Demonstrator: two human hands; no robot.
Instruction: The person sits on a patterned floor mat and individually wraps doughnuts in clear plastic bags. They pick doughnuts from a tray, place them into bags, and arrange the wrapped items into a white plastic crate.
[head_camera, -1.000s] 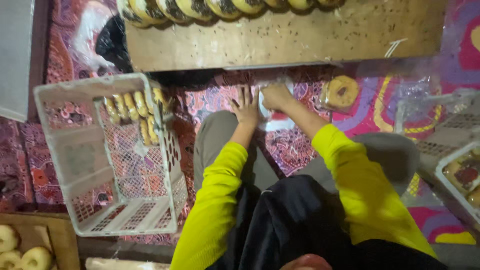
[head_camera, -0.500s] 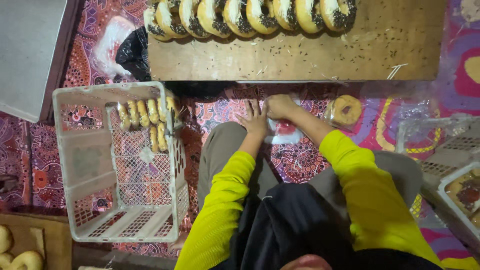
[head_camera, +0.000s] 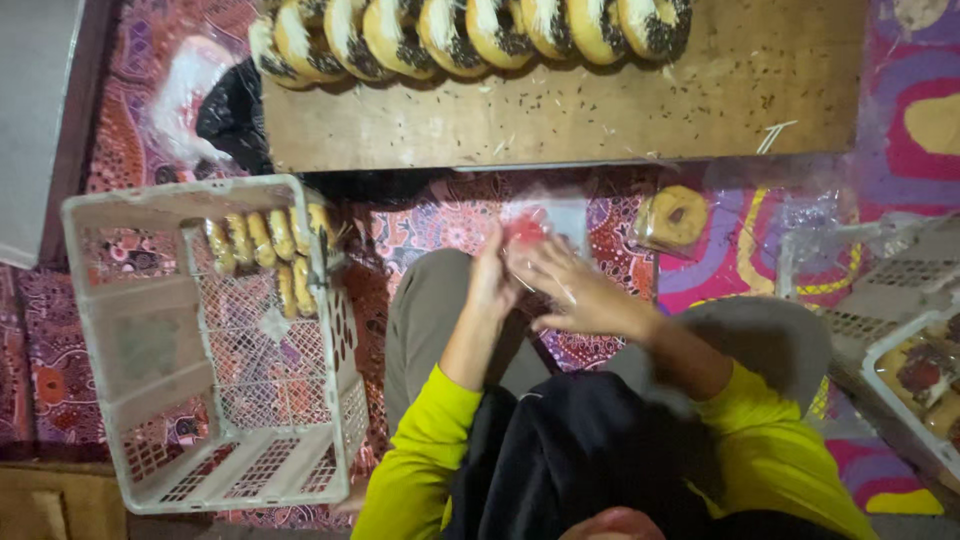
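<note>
A clear plastic bag (head_camera: 545, 222) is pinched between the left hand (head_camera: 492, 282) and the right hand (head_camera: 560, 290), fingers pressed on its lower edge; the thin film could slip or tear if pulled unevenly; a wrapped doughnut (head_camera: 676, 217) lies just right of the grip.

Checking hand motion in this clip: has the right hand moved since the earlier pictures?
Yes. The right hand has drawn back from the wooden board toward the person's lap, and now sits beside the left hand on the clear plastic bag.
</note>
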